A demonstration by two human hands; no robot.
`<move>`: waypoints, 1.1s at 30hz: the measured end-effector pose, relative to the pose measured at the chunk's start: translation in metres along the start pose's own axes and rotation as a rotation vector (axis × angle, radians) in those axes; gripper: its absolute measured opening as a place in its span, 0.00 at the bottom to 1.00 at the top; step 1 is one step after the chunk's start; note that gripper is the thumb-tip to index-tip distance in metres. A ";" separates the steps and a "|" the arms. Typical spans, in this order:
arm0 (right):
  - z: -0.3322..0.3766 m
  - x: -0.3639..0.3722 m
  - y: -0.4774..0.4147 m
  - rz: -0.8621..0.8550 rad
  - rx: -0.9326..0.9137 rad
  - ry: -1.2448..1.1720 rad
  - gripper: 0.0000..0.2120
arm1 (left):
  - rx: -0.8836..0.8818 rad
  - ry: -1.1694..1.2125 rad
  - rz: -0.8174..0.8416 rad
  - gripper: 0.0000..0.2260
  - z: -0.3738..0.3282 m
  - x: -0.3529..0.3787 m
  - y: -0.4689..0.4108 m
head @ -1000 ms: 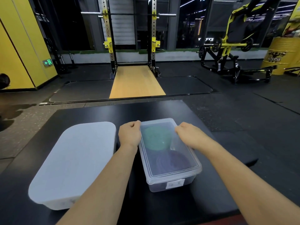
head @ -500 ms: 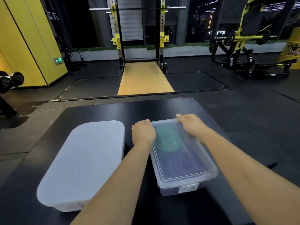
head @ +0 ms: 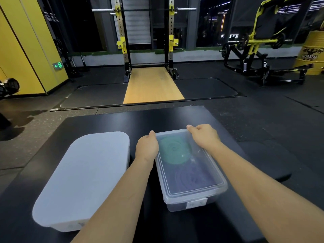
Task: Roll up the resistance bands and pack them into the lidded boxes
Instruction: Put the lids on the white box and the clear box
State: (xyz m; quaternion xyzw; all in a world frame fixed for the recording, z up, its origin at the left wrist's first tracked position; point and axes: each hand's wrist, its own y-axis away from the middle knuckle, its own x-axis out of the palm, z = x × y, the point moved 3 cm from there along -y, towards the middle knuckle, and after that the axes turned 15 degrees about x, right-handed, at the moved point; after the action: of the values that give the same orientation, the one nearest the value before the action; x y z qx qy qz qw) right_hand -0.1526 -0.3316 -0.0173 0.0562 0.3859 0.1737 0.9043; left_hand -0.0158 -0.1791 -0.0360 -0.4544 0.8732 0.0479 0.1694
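A clear lidded box (head: 194, 193) stands on the black platform (head: 108, 123), its clear lid on top. Through the lid show a rolled green band (head: 174, 152) at the far end and a rolled purple band (head: 192, 178) at the near end. My left hand (head: 147, 149) grips the box's far left edge, fingers curled over the rim. My right hand (head: 204, 135) grips the far right corner of the lid, fingers curled over its edge. A second box with an opaque white lid (head: 84, 176) stands to the left, shut.
Beyond the platform lies dark rubber floor, then a squat rack (head: 145, 37) over a wooden lifting strip (head: 152, 85). A yellow-framed weight machine (head: 259, 46) and a yellow barrel (head: 313, 55) stand far right. A yellow wall (head: 26, 46) is at the left.
Both hands slid along the clear box's long edges toward its far end. My view shifted, so the boxes sit a little further right in it.
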 end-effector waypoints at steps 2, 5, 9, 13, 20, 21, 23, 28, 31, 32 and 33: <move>-0.006 -0.006 0.009 0.028 -0.004 0.083 0.23 | 0.003 -0.049 0.147 0.19 0.007 -0.004 0.017; -0.024 -0.009 0.025 0.040 -0.043 0.270 0.21 | 0.038 -0.090 0.229 0.20 0.011 -0.007 0.048; -0.046 -0.017 0.047 0.023 -0.033 0.369 0.20 | 0.128 -0.328 0.243 0.15 0.002 -0.004 0.070; -0.059 -0.019 0.059 -0.011 -0.030 0.373 0.21 | 0.209 -0.390 0.188 0.16 0.002 -0.003 0.078; -0.059 -0.013 0.069 -0.134 -0.014 0.307 0.22 | 0.262 -0.271 0.084 0.13 0.000 -0.005 0.080; -0.057 -0.016 0.074 -0.180 -0.008 0.326 0.22 | 0.278 -0.281 0.079 0.14 -0.003 -0.006 0.082; -0.053 -0.019 0.083 -0.255 -0.020 0.394 0.19 | 0.275 -0.354 0.106 0.15 -0.008 -0.008 0.087; -0.039 -0.021 0.103 -0.215 0.010 0.484 0.16 | 0.161 -0.444 0.249 0.19 -0.013 -0.016 0.103; -0.049 -0.021 0.111 -0.139 0.114 0.468 0.22 | 0.199 -0.429 0.283 0.15 -0.011 -0.017 0.121; -0.052 -0.019 0.113 -0.110 0.137 0.430 0.23 | 0.218 -0.416 0.277 0.14 -0.010 -0.017 0.125; -0.054 -0.018 0.115 -0.094 0.145 0.400 0.23 | 0.235 -0.410 0.269 0.13 -0.010 -0.019 0.127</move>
State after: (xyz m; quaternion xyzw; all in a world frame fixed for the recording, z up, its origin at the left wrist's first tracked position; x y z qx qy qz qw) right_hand -0.2344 -0.2328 -0.0156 0.0672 0.5712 0.1108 0.8105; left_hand -0.1109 -0.0932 -0.0288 -0.2926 0.8728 0.0595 0.3862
